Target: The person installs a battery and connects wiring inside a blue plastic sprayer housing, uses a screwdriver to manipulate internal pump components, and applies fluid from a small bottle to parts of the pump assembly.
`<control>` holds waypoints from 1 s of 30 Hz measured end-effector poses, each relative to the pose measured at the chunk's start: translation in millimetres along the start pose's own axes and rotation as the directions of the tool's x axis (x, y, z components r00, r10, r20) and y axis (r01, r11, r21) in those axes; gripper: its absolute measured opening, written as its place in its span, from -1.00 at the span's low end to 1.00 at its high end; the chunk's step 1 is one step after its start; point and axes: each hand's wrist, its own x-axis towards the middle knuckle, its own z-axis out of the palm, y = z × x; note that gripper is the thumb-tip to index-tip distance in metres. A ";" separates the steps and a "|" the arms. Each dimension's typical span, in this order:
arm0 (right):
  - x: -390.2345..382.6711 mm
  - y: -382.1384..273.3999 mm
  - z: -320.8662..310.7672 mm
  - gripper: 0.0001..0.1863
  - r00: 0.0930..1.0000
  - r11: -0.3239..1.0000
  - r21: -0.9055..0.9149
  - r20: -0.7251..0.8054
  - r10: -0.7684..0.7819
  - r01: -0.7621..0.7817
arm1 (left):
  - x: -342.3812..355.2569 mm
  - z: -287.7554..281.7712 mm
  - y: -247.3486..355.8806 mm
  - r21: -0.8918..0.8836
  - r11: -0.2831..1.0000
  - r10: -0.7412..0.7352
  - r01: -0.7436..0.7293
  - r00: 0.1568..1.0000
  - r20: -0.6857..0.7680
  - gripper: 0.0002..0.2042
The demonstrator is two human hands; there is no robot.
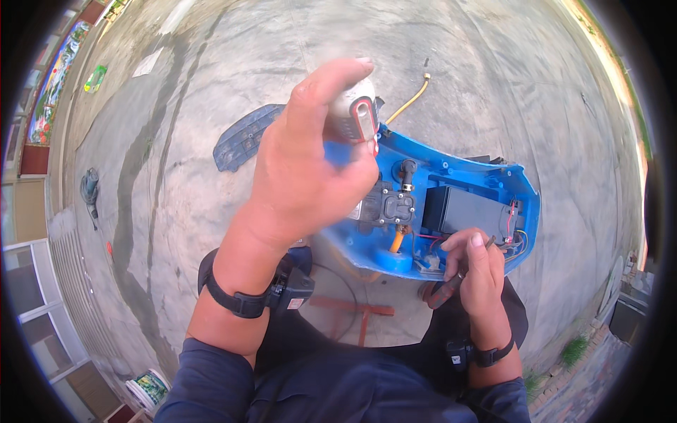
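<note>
My left hand (310, 155) is raised over the left part of a blue plastic housing (395, 144). Its fingers are closed round a white, grey and red hand-held device (355, 113), whose kind I cannot tell. Inside the housing sit a black pump (395, 204) with an elbow fitting, a short orange hose (398, 242) and a dark box-shaped battery (469, 211). My right hand (479, 271) is at the housing's near right edge, by thin wires (520, 243). Its thumb and fingers are drawn together, and a thin dark tip shows at them; what they hold is unclear.
A dark ribbed plastic panel (243, 137) lies on the concrete behind my left arm. Beyond the housing a yellow hose (410, 102) with a metal end sticks out. Between my legs stands a red metal frame (360, 310). A grey-green tool-like object (89, 189) lies far left.
</note>
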 end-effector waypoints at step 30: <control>-1.9 10.7 -2.4 -0.42 1.000 1.000 -0.005 -0.023 0.015 -0.015 | -0.7 3.0 -4.2 0.017 1.000 0.009 -0.009 1.000 -0.005 -0.28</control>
